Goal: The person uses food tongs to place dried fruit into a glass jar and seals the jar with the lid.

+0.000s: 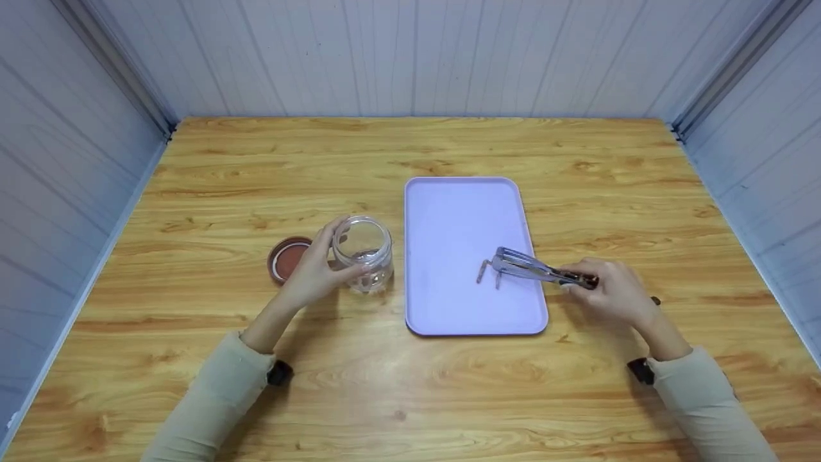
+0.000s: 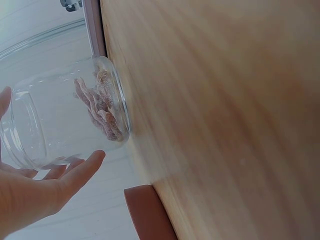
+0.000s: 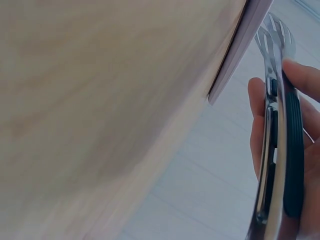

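My left hand (image 1: 311, 276) grips a clear jar (image 1: 381, 266) standing left of the tray, its thumb on the near side and fingers round the far side. Wrinkled brownish strips (image 2: 102, 105) with a whitish coating lie at the jar's bottom in the left wrist view. In my right hand (image 1: 612, 292) is a pair of metal tongs (image 1: 523, 264) with dark grips, reaching over the tray's right edge. A bent brown strip (image 1: 482, 273) is right at the tong tips, and another short strip (image 1: 498, 280) shows just below them.
The pale lilac tray (image 1: 449, 218) lies near the middle of the wood-grain table (image 1: 288, 167). A reddish-brown lid (image 1: 290, 260) lies left of the jar, behind the left hand. White panel walls (image 1: 410, 58) enclose the back and both sides.
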Demonstrator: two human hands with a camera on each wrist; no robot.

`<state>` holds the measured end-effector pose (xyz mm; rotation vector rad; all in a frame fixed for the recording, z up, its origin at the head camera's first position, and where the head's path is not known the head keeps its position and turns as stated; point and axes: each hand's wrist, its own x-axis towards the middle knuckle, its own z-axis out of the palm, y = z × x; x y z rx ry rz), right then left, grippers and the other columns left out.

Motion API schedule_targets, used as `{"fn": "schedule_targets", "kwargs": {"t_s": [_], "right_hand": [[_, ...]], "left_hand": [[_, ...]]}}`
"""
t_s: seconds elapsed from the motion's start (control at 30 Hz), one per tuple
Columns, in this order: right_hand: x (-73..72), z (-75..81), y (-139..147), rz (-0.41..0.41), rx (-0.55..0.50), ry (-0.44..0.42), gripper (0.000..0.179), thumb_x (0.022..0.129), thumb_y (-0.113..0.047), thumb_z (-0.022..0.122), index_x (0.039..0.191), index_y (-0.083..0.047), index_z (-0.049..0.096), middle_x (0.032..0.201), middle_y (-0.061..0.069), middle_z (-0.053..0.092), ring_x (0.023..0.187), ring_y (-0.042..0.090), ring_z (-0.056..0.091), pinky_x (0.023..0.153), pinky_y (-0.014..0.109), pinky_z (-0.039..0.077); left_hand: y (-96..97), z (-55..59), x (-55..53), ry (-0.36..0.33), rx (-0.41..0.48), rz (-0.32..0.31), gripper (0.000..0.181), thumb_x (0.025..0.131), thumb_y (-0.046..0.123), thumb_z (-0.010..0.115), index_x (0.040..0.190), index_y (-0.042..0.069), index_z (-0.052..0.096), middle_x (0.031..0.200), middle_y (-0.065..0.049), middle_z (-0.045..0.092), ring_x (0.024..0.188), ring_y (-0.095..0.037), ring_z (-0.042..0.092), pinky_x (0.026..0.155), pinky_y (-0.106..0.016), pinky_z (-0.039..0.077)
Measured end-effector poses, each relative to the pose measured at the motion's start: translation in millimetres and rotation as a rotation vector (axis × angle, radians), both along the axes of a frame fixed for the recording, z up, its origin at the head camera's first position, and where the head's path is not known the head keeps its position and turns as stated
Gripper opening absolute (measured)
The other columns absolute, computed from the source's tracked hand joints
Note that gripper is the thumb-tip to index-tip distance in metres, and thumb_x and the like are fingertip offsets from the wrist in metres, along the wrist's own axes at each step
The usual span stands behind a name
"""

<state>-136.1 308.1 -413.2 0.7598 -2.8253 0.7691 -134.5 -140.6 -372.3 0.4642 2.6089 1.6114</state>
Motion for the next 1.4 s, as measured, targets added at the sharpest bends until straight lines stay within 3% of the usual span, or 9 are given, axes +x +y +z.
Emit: {"fn": "schedule_targets", "kwargs": {"t_s": [0.37,0.73,1.23,1.37,1.4], "right_hand": [[-1.9,-0.8,-2.3,0.025,-0.034,0.000,0.024,0.070,-0.004,0.071,0.094,-0.008,0.069,0.079,-0.003,0.063,0.059,0.008,0.049,0.049,0.026,0.040],[-3.5,-2.9,-4.4,0.029,-0.050,0.001,0.021,0.071,-0.001,0.069,0.092,-0.007,0.070,0.076,-0.005,0.062,0.056,0.008,0.046,0.047,0.024,0.037],[0.0,-1.9,-3.9,0.058,-0.046,-0.006,0.026,0.068,0.000,0.070,0.094,-0.005,0.069,0.075,-0.004,0.061,0.051,0.005,0.043,0.042,0.022,0.036],[0.1,-3.8,-4.4,0.055,-0.065,-0.003,0.025,0.068,0.003,0.070,0.092,-0.005,0.069,0.077,-0.002,0.063,0.052,0.006,0.044,0.043,0.022,0.036],[0.0,-4.1,-4.4,0.056,-0.069,0.004,0.025,0.068,0.003,0.070,0.092,-0.005,0.069,0.076,-0.002,0.063,0.052,0.006,0.044,0.043,0.021,0.036]], "left_hand": [[0.3,0.4,0.2,0.008,-0.004,0.000,0.079,0.073,0.014,0.072,0.136,0.001,0.025,0.132,-0.018,0.034,0.118,-0.033,0.034,0.096,-0.044,0.027],[-0.2,1.3,1.4,0.006,-0.045,0.002,0.079,0.074,0.016,0.072,0.136,0.002,0.025,0.131,-0.020,0.035,0.119,-0.032,0.033,0.096,-0.047,0.024],[-0.3,1.0,0.5,0.000,-0.021,0.006,0.080,0.074,0.015,0.072,0.136,0.002,0.025,0.133,-0.019,0.032,0.119,-0.032,0.032,0.096,-0.048,0.026],[-0.3,0.6,0.3,-0.005,-0.011,0.004,0.080,0.074,0.014,0.073,0.136,0.002,0.025,0.133,-0.019,0.032,0.119,-0.033,0.032,0.096,-0.047,0.027],[-1.6,-4.4,-2.0,0.000,-0.016,0.007,0.081,0.074,0.019,0.073,0.137,0.003,0.025,0.133,-0.017,0.032,0.119,-0.032,0.032,0.096,-0.047,0.027]]}}
